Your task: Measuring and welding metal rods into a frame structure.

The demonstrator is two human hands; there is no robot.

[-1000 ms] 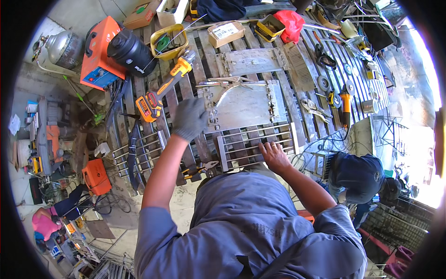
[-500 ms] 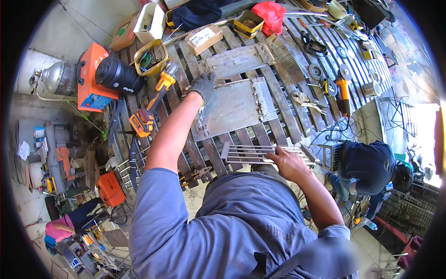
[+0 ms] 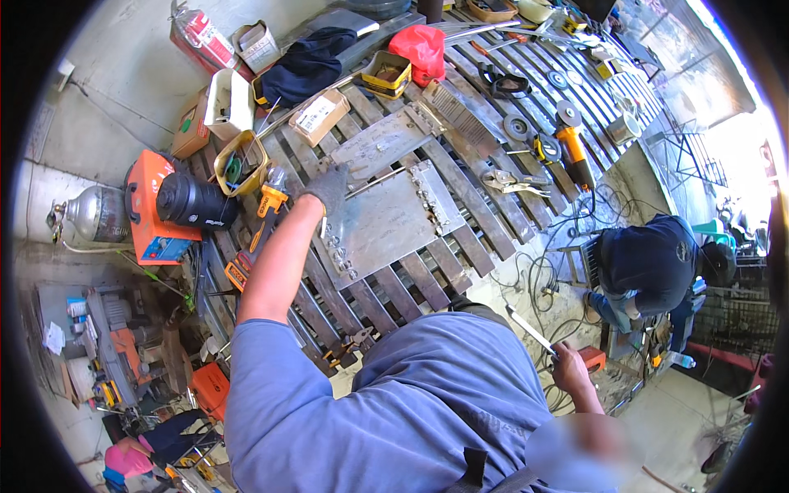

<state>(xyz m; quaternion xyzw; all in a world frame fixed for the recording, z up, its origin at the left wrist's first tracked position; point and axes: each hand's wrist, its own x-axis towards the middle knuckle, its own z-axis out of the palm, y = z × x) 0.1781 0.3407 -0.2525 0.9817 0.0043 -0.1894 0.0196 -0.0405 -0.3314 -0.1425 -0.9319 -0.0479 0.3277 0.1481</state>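
Note:
My left hand [image 3: 330, 189], in a grey work glove, is closed at the corner of a flat metal plate [image 3: 382, 222]; what its fingers grip is hidden. A thin rod [image 3: 376, 181] lies along the plate's far edge beside the glove. Rough welded or rusty spots run along both sides of the plate. My bare right hand [image 3: 571, 370] is closed on the end of a metal grate [image 3: 530, 329], held off the table's near right side. The grate is seen nearly edge-on, so its bars hardly show.
Left of my arm lies a yellow cordless grinder [image 3: 267, 214]. An orange welding machine [image 3: 152, 209] stands further left. An orange angle grinder [image 3: 575, 152], loose discs and locking pliers [image 3: 509, 182] lie on the slatted table's right. A person [image 3: 645, 267] crouches at right among cables.
My right hand has carried the grate from the table's front edge toward the lower right and turned it edge-on. My left hand stays at the plate's corner. The view has shifted.

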